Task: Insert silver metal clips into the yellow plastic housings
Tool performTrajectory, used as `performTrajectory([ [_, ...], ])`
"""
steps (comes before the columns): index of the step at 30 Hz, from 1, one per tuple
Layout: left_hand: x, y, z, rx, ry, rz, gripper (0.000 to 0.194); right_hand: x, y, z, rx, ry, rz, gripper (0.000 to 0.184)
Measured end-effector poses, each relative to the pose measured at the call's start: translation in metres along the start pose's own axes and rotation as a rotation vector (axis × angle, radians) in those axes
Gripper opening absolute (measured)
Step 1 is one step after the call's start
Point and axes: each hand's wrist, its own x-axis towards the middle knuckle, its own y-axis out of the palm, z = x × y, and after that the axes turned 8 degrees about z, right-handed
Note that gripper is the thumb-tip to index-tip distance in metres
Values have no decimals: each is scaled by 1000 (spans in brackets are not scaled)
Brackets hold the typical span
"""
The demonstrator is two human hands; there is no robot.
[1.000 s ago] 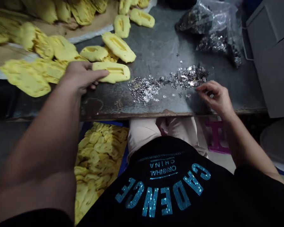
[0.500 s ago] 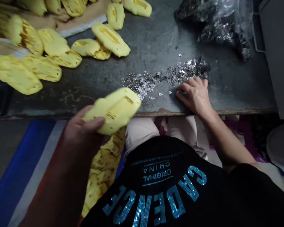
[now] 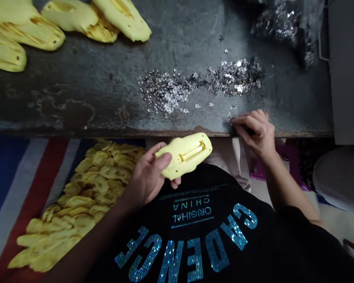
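Observation:
My left hand (image 3: pixel 149 173) grips a yellow plastic shell (image 3: pixel 191 157), thumb on top and fingers beneath. The shell is held in front of the table edge, with a rectangular battery slot and small speaker holes facing up. My right hand (image 3: pixel 255 129) is over the table's front edge, thumb and fingers pinched together. A small metal contact plate (image 3: pixel 230 121) shows at its fingertips. Beyond it lies a loose pile of small shiny contact plates (image 3: pixel 171 92), with a few strays in front of the pile.
More yellow shells (image 3: pixel 85 19) lie at the table's back left. A clear plastic bag of metal pieces (image 3: pixel 286 23) sits at the back right beside a grey box (image 3: pixel 348 74). Below the table at left, many yellow shells (image 3: pixel 85 196) fill a striped sack (image 3: pixel 26 188).
My left hand has brought the shell right and closer to my body, turning its battery slot into view. My right hand has drawn back from the pile toward the table edge.

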Motion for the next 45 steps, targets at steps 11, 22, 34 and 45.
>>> performTrajectory([
  [11,0,14,-4,21,50,19,44,25,-2,3,42,81,88,17],
  [22,-11,21,-2,55,119,107,34,-5,-33,78,263,-160,43,11],
  [34,-26,29,-2,11,159,92,34,-14,-37,93,78,-261,23,22],
  [45,-20,24,7,1,204,185,37,-11,-27,91,6,-357,-44,24],
])
